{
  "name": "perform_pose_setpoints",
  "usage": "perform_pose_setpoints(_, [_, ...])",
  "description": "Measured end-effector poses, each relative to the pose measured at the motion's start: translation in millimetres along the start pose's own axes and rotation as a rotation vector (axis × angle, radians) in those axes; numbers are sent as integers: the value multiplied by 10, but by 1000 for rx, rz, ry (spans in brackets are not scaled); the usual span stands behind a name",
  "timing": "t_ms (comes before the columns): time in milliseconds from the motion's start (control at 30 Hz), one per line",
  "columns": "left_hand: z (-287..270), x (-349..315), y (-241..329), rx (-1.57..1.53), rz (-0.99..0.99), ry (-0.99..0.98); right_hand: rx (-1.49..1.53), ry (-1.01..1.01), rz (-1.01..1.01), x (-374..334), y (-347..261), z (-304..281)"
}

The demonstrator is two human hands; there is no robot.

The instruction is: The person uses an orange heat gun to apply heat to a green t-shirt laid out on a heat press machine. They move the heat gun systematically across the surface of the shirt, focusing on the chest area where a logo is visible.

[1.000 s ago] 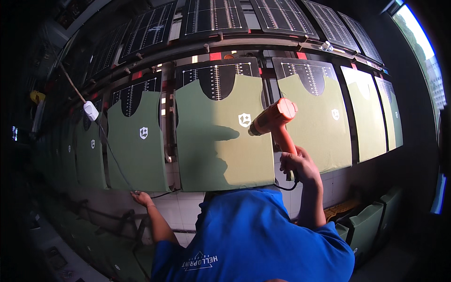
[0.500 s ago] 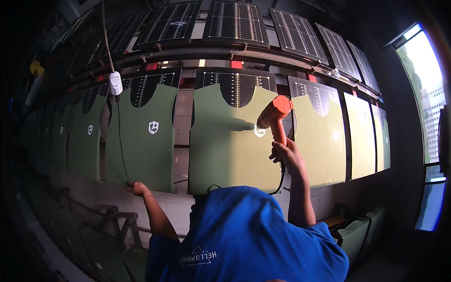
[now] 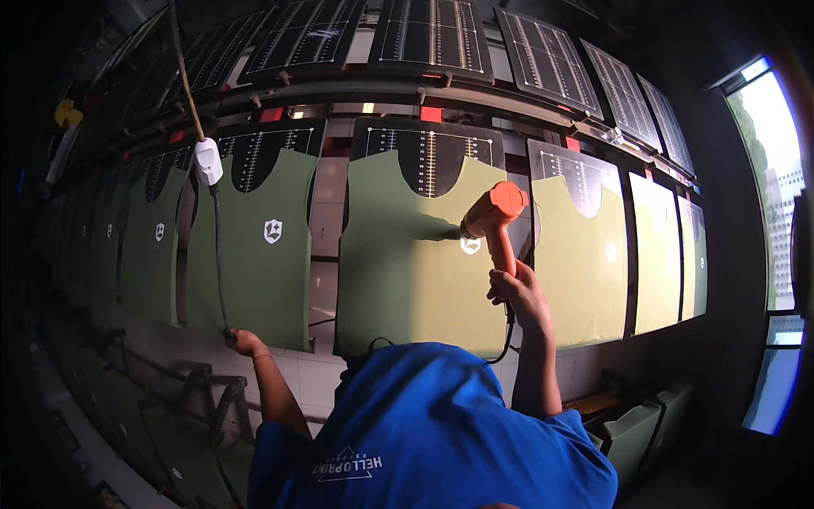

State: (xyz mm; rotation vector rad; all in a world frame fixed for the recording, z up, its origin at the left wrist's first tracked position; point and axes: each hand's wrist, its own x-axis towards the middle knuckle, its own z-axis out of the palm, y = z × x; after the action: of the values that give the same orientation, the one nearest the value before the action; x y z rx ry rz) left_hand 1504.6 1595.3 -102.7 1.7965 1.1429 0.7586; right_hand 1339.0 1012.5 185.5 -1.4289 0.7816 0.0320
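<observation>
Right of the frame's centre, an orange heat gun (image 3: 504, 208) rises above the right hand (image 3: 520, 293), whose fingers are closed around its handle. Its nozzle partly hides a white shield emblem (image 3: 471, 247) on green fabric (image 3: 377, 280). At lower left, the left hand (image 3: 246, 342) grips a dark cord (image 3: 220, 263). White lettering marks the blue shirt (image 3: 432, 424), lower centre.
</observation>
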Motion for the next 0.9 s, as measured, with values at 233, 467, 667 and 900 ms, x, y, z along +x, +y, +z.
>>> perform_pose_setpoints(233, [-2, -30, 72, 18, 0, 17, -3, -29, 34, 19, -8, -49])
perform_pose_setpoints(467, [-36, -35, 120, 19, -30, 3, 7, -27, 25, 11, -6, -66])
perform_pose_setpoints(667, [-48, -91, 181, 38, -56, -21, -5, 23, -4, 35, 29, -87])
perform_pose_setpoints(900, [-66, 19, 108, 54, -23, -22, -10, 33, 32, 10, -42, -85])
